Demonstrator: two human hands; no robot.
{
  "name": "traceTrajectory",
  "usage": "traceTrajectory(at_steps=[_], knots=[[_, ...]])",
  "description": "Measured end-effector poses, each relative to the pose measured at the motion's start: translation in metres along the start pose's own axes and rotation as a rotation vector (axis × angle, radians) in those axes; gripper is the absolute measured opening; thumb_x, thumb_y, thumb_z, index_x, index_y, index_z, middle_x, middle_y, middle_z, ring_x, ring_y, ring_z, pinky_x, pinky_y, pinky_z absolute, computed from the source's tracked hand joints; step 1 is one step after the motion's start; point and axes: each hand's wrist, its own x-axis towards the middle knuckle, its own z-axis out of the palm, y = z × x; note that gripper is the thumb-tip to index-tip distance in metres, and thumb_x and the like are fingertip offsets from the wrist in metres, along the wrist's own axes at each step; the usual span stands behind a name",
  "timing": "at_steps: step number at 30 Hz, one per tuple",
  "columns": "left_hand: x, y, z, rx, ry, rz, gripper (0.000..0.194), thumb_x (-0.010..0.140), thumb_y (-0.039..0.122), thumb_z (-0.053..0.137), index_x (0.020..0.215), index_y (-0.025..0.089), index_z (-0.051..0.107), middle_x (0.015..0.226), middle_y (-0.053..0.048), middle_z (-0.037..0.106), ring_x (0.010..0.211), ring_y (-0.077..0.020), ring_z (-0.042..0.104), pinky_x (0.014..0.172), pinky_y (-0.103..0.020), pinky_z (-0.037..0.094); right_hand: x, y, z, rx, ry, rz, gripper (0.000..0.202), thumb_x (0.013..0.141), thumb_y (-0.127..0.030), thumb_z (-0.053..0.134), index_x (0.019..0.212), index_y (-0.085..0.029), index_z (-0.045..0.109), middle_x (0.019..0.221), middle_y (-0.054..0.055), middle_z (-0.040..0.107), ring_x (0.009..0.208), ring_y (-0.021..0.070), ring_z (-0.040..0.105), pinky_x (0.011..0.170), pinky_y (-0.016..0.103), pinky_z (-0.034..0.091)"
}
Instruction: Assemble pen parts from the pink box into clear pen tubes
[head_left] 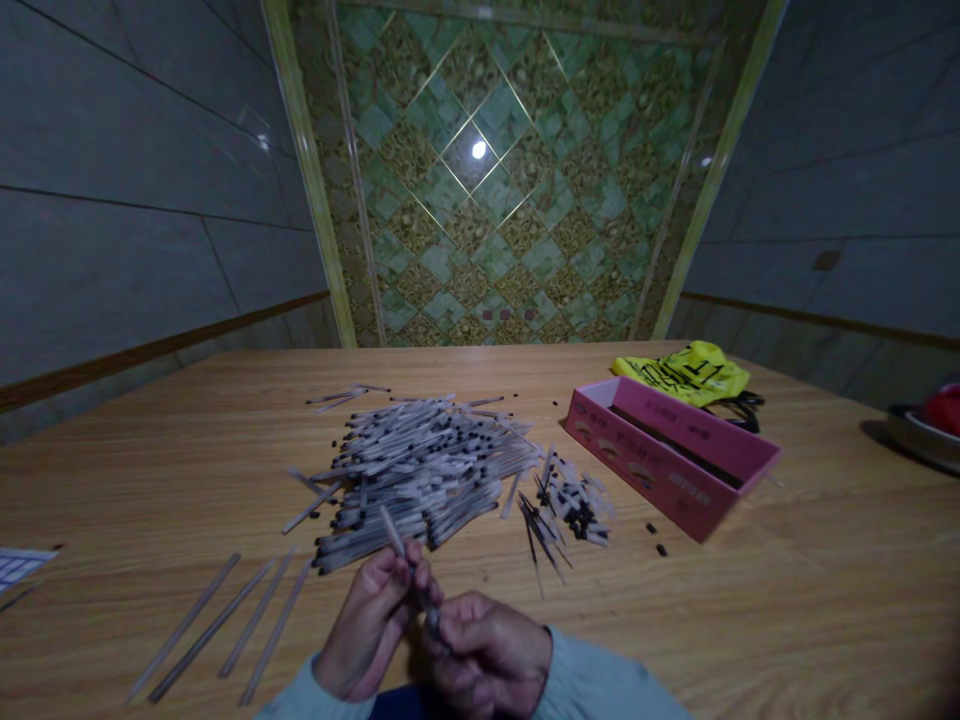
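Observation:
My left hand (pixel 382 610) is closed around a thin, pale translucent stick (pixel 391 528) whose upper end points away from me. At its lower, darker end, my right hand (pixel 491 645) is closed, with fingertips pinched close to the left ones. Fingers hide much of the lower part. Just beyond the hands lies a big pile of similar slim sticks (pixel 427 460) with dark tips. To the right of it are a small heap of short white and black caps (pixel 577 500) and several thin dark sticks (pixel 541 530).
Several long grey tubes (pixel 262 610) lie apart at the left. A pink open box (pixel 660 450) stands at the right, with a yellow bag (pixel 686 372) behind it. Two small black bits (pixel 656 538) lie near the box. A round dish (pixel 919 435) sits at the far right.

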Motion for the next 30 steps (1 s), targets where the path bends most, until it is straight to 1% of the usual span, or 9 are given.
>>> traceTrajectory(at_steps=[5,7,10,14,18,21,23,27,30], knots=[[0.004,0.000,-0.001,0.076,0.150,-0.035,0.021,0.063,0.026,0.076,0.075,0.014,0.063,0.063,-0.001,0.062,0.061,-0.0121,0.059,0.060,-0.023,0.048,0.008,-0.001,0.000,-0.388,0.397,-0.042,0.047,0.065,-0.059,0.063,0.066,-0.013,0.051,0.050,-0.002,0.052,0.031,0.0063,0.040,0.034,0.018,0.028],[0.005,-0.002,0.002,0.093,0.211,-0.017,0.022,0.062,0.028,0.076,0.073,0.013,0.064,0.063,-0.001,0.063,0.063,-0.0129,0.061,0.060,-0.023,0.049,0.009,-0.004,0.005,-0.689,0.610,-0.050,0.037,0.073,-0.050,0.056,0.063,-0.015,0.051,0.049,-0.002,0.053,0.036,0.0088,0.045,0.039,0.020,0.029],[0.008,-0.007,0.005,0.053,0.322,0.016,0.023,0.061,0.026,0.078,0.074,0.011,0.065,0.067,-0.003,0.066,0.068,-0.0152,0.065,0.067,-0.026,0.052,0.008,-0.007,0.011,-1.274,0.880,-0.198,0.016,0.077,-0.024,0.052,0.064,-0.015,0.055,0.057,0.002,0.058,0.052,0.0122,0.052,0.050,0.022,0.029],[0.015,-0.002,-0.008,-0.059,0.500,0.040,0.010,0.066,0.012,0.072,0.072,0.012,0.064,0.068,-0.004,0.068,0.069,-0.0166,0.067,0.067,-0.027,0.055,-0.002,-0.010,0.011,-1.776,0.880,-0.351,0.009,0.073,-0.014,0.050,0.068,-0.016,0.058,0.064,0.004,0.061,0.057,0.0125,0.050,0.052,0.024,0.023],[0.021,0.013,-0.032,-0.140,0.660,0.140,0.019,0.078,0.000,0.052,0.069,0.015,0.059,0.063,0.002,0.066,0.063,-0.0096,0.066,0.065,-0.020,0.055,-0.011,-0.020,0.004,-1.668,1.028,-0.462,0.010,0.073,-0.014,0.051,0.063,-0.016,0.055,0.058,0.001,0.055,0.054,0.0115,0.048,0.051,0.023,0.023],[0.023,0.014,-0.036,-0.165,0.624,0.147,0.019,0.079,0.001,0.049,0.075,0.015,0.062,0.069,-0.001,0.069,0.069,-0.0118,0.068,0.068,-0.023,0.056,-0.016,-0.036,-0.003,-1.502,1.091,-0.482,0.017,0.080,-0.024,0.051,0.067,-0.016,0.059,0.057,0.000,0.057,0.054,0.0122,0.050,0.050,0.021,0.028],[0.022,0.011,-0.034,-0.167,0.585,0.135,0.016,0.079,0.002,0.051,0.078,0.013,0.063,0.074,-0.004,0.070,0.072,-0.0139,0.069,0.068,-0.024,0.056,-0.024,-0.050,-0.010,-1.557,1.159,-0.466,0.020,0.082,-0.030,0.051,0.075,-0.016,0.063,0.064,0.002,0.062,0.060,0.0140,0.055,0.055,0.022,0.032],[0.022,0.007,-0.032,-0.161,0.564,0.126,0.015,0.078,0.002,0.054,0.082,0.012,0.064,0.076,-0.005,0.071,0.072,-0.0149,0.069,0.065,-0.024,0.057,-0.051,-0.078,-0.030,-1.847,1.474,-0.246,0.021,0.084,-0.031,0.050,0.084,-0.020,0.068,0.084,0.006,0.066,0.079,0.0179,0.059,0.064,0.025,0.034],[0.023,0.007,-0.033,-0.133,0.552,0.129,0.014,0.078,0.003,0.055,0.083,0.012,0.064,0.077,-0.006,0.071,0.073,-0.0152,0.069,0.064,-0.024,0.057,-0.069,-0.090,-0.047,-1.945,1.622,-0.049,0.019,0.082,-0.032,0.053,0.087,-0.023,0.069,0.088,0.006,0.065,0.084,0.0189,0.058,0.063,0.026,0.033]])
